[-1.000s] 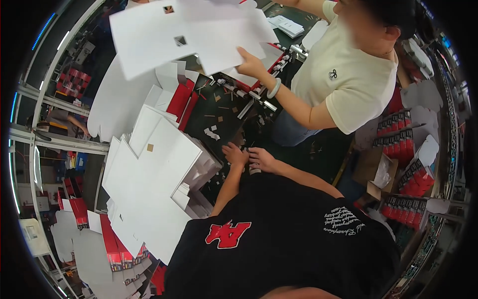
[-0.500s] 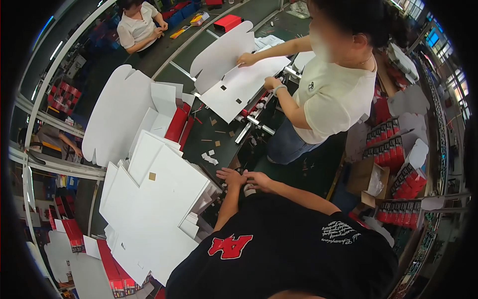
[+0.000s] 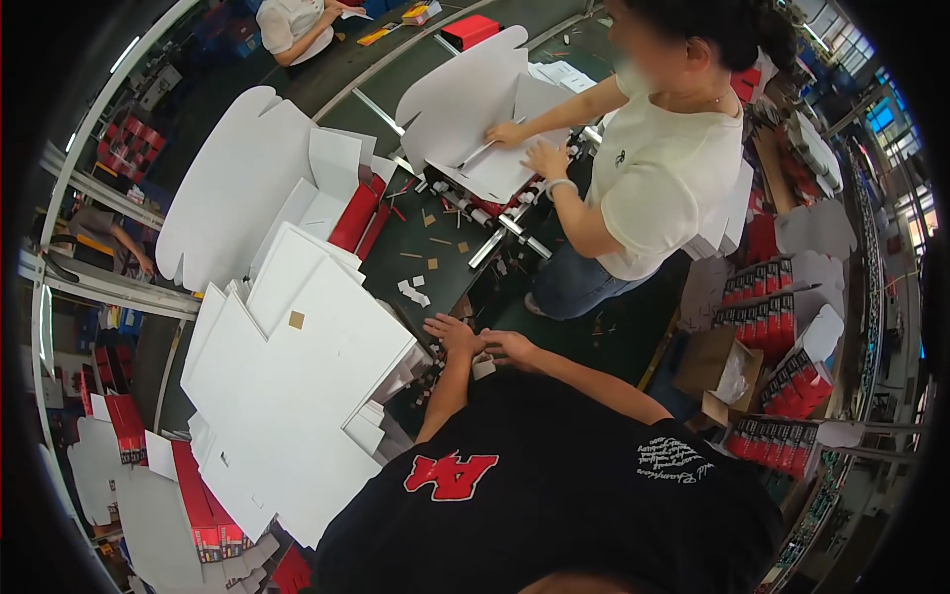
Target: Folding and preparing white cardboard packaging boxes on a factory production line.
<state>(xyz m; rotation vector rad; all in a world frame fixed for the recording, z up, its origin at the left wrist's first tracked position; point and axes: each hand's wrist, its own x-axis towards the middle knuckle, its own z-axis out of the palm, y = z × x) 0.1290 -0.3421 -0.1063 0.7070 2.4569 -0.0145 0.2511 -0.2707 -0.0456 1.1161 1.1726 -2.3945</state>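
Left hand (image 3: 454, 337): fingers are spreading, holding nothing visible | right hand (image 3: 512, 346): fingers are extending loosely beside it | white cardboard stack (image 3: 297, 366): is lying left of both on the surface (image 3: 450, 284), flat sheets presumably supporting one another

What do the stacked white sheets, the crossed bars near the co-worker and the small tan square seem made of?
White sheets: probably cardboard, smooth and matte; flat, stiff-looking, with straight cut edges.
Crossed bars: likely metal, polished, judging by bright highlights.
Tan square: perhaps bare cardboard, dull brown; too small to rule out thin wood.
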